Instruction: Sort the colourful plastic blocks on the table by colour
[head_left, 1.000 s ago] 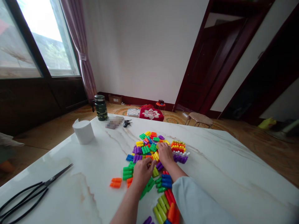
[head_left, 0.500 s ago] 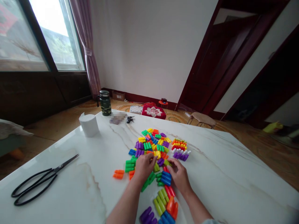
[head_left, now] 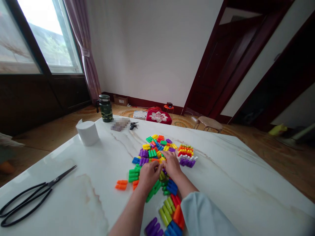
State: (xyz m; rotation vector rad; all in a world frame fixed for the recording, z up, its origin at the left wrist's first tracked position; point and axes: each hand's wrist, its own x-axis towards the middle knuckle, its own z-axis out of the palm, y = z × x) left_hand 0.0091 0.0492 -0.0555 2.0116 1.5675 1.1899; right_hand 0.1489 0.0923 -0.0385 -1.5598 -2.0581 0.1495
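Observation:
My left hand [head_left: 149, 175] is over the near left part of a pile of colourful bullet-shaped plastic blocks. Its fingers are pinched together, and what they hold is hidden. My right hand [head_left: 172, 164] reaches across the pile from the right, fingers stretched forward and thumb close to my left fingertips. Green blocks [head_left: 133, 175] and orange blocks [head_left: 121, 185] lie left of my left hand. Below the hands are olive-green blocks [head_left: 166, 209], blue blocks [head_left: 172, 186] and purple blocks [head_left: 154, 226]. A joined stack with rows of orange, red and purple blocks [head_left: 187, 161] stands right of the pile.
Large black scissors [head_left: 55, 182] lie on the left of the white marble-look table [head_left: 228, 186]. A paper roll [head_left: 88, 133], a camouflage flask [head_left: 106, 109] and keys [head_left: 133, 125] are along the far left. A stool [head_left: 209, 122] stands beyond the table.
My right hand has moved left and forward, from the olive-green block at the pile's right side to beside my left hand. The left hand stays pinched over the pile. The view shifted slightly.

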